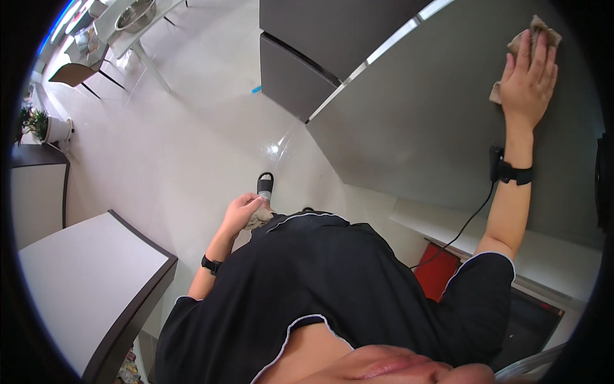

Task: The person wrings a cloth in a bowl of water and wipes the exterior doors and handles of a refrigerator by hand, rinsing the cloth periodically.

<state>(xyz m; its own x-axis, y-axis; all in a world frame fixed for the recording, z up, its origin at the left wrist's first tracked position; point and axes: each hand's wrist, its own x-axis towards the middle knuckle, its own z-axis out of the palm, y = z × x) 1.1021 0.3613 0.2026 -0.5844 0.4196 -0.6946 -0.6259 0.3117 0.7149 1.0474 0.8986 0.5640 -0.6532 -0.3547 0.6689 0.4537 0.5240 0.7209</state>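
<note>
My right hand (530,86) is spread over a beige cloth (547,37), pressing it to a large, smooth grey panel (412,110). Part of the cloth sticks out past the fingertips, and another corner shows beside the heel of the hand. Down by my waist, my left hand (242,211) grips a second, crumpled beige cloth (259,219). That cloth hangs just beside my black shirt (326,269), and its lower part is partly hidden.
Dark grey cabinet-like doors (307,24) adjoin the panel. A black cable (472,218) runs from my right wrist device. White-topped counter (91,283) stands at left, near a potted plant (57,129). Farther off are a chair (72,73) and a table with a metal basin (135,17).
</note>
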